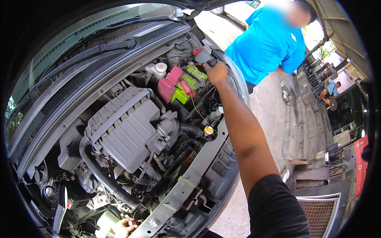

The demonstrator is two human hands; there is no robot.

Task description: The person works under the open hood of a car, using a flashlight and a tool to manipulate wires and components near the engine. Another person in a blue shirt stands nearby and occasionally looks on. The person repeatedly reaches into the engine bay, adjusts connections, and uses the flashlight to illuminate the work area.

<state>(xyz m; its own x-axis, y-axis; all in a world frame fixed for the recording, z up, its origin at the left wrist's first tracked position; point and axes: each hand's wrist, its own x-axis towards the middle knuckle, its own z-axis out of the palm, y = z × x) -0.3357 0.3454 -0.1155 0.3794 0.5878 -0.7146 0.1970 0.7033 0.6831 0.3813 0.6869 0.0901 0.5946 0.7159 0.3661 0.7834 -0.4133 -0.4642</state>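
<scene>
Reaching across the open engine bay, my right hand (217,73) is closed at its far right corner, beside the battery (183,94). A dark object (212,62) shows at its fingers, too small to name. The battery is bright yellow-green, with a pink-red cover (170,84) over part of its top. At the lower edge, my left hand (124,227) is partly cut off and pinches a small red object (132,223). It is next to a whitish plastic reservoir (106,223). Between my hands lies the grey engine air-filter box (125,129).
A fluid reservoir with a white cap (160,67) stands behind the battery. The radiator cap (208,130) is near the front crossmember (186,184). A person in a blue shirt (266,43) stands by the front fender. Another person (330,89) is farther back, near stacked metal parts.
</scene>
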